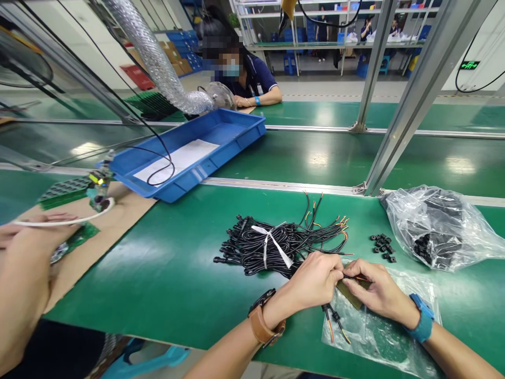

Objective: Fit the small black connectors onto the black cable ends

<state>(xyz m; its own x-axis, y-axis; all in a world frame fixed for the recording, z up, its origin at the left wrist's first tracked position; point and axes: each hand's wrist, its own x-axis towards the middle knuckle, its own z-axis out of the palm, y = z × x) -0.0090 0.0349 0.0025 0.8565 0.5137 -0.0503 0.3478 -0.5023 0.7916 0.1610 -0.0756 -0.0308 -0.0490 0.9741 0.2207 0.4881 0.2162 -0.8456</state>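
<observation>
Both hands meet over a flat clear plastic bag [381, 339] on the green bench. My left hand [317, 279] pinches a black cable, fingers closed. My right hand [376, 289] is closed on the same cable's end, where reddish wires show by the fingers. Beneath them lies a flat olive-brown piece [351, 296]. Below my left hand, a pair of cable ends [333, 314] with black fittings and bare coloured wires rest on the bag. A bundle of black cables [260, 247], tied with a white strip, sits beyond my left hand. Several small black clips [382, 245] lie beyond my right hand.
A clear bag of black parts [442, 229] stands at the right. Metal uprights [410, 105] rise behind it. At the back left is a blue tray [189, 181] holding paper. A neighbour's arms [29, 273] work at the left; another person [244, 73] sits opposite.
</observation>
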